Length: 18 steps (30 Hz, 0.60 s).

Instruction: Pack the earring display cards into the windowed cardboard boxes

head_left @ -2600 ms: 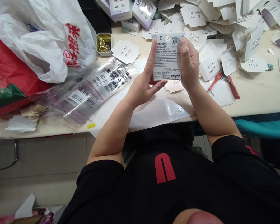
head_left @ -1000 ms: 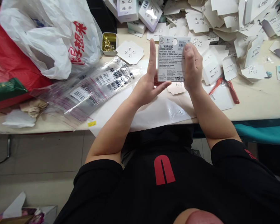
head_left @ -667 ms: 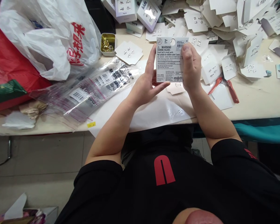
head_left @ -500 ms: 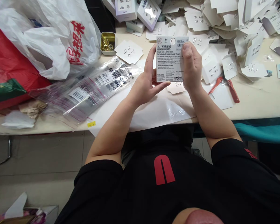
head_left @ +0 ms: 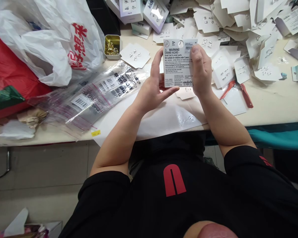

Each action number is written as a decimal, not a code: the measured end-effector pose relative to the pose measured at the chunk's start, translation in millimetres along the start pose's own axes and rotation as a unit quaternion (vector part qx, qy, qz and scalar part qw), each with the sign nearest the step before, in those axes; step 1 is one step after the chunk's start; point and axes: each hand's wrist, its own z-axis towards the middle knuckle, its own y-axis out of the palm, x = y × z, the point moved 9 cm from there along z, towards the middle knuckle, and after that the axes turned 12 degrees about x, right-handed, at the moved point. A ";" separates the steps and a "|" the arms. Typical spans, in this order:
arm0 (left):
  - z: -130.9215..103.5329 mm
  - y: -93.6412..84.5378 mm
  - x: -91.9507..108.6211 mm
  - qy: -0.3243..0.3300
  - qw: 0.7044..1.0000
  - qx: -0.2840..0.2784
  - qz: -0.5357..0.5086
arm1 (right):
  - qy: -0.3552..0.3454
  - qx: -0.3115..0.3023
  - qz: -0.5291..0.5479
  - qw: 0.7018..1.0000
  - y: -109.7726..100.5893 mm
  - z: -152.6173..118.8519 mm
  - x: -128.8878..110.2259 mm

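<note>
A small white packaging box (head_left: 178,66) is held upright between my two hands, its printed warning side towards me and a round hang hole near its top. My left hand (head_left: 150,87) grips the left side, thumb along the lower edge and other fingers mostly hidden behind. On the right, my right hand (head_left: 202,71) is closed round the edge, with the thumb near the upper corner. Under the hands lies a white sheet (head_left: 161,120), and a white card with rings (head_left: 186,93) is partly covered by the box.
Red-handled pliers (head_left: 247,96) lie right of my right forearm. Many white cards with rings (head_left: 224,69) are piled at the back right, beside lilac-edged boxes (head_left: 156,14). A tin (head_left: 112,54) of gold-coloured pieces, clear zip bags (head_left: 96,96) and a white plastic bag (head_left: 57,43) are at left.
The view has shifted slightly, so the table items appear a little further left. Both hands keep the same hold on the box.
</note>
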 end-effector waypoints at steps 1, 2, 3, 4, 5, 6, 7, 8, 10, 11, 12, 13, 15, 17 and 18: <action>-0.1 -0.2 0.8 0.002 1.000 0.002 0.000 | -0.007 0.004 0.002 1.000 -1.1 0.1 -1.7; -0.2 -0.4 1.8 0.003 1.000 0.003 -0.001 | -0.021 0.010 0.009 1.000 -2.7 0.3 -4.2; -0.4 -0.8 2.6 0.001 1.000 0.005 0.000 | -0.033 0.017 0.016 0.999 -4.3 0.6 -6.1; -0.6 -0.9 3.0 -0.003 1.000 0.006 0.000 | -0.035 0.017 0.013 0.999 -4.4 0.8 -5.7; -0.7 -1.0 3.3 -0.007 1.000 0.007 0.001 | -0.035 0.015 0.011 0.999 -4.0 0.9 -4.9; -1.0 -1.0 3.7 -0.010 1.000 0.006 0.001 | -0.036 0.015 0.014 0.999 -4.0 0.9 -4.6; -1.2 -0.9 4.0 -0.012 1.000 0.006 0.001 | -0.038 0.016 0.022 0.999 -3.9 0.7 -4.9; -1.3 -0.8 4.4 -0.009 1.000 0.005 -0.001 | -0.037 0.015 0.032 0.999 -3.2 0.2 -5.4; -1.4 -0.9 5.3 0.004 1.000 0.005 -0.006 | -0.033 0.015 0.052 0.998 -1.8 -1.7 -7.7; -1.3 -1.2 5.2 0.011 1.000 0.007 -0.010 | -0.031 0.018 0.060 0.998 -1.6 -2.9 -9.8; -1.2 -1.3 4.6 0.018 1.000 0.008 -0.014 | -0.028 0.021 0.063 0.997 -1.6 -4.2 -11.9; -1.0 -1.6 3.6 0.023 1.000 0.010 -0.019 | -0.025 0.022 0.060 0.998 -1.4 -5.5 -13.8; -0.5 -1.7 1.2 0.030 0.999 0.012 -0.027 | -0.012 0.022 0.040 0.999 -1.2 -7.9 -15.6; -0.3 -1.8 -0.1 0.035 0.999 0.013 -0.034 | 0.008 0.018 0.014 1.000 -1.8 -9.4 -13.2; -0.2 -1.9 -0.1 0.037 0.999 0.014 -0.037 | 0.017 0.018 0.007 1.000 -2.7 -9.6 -11.3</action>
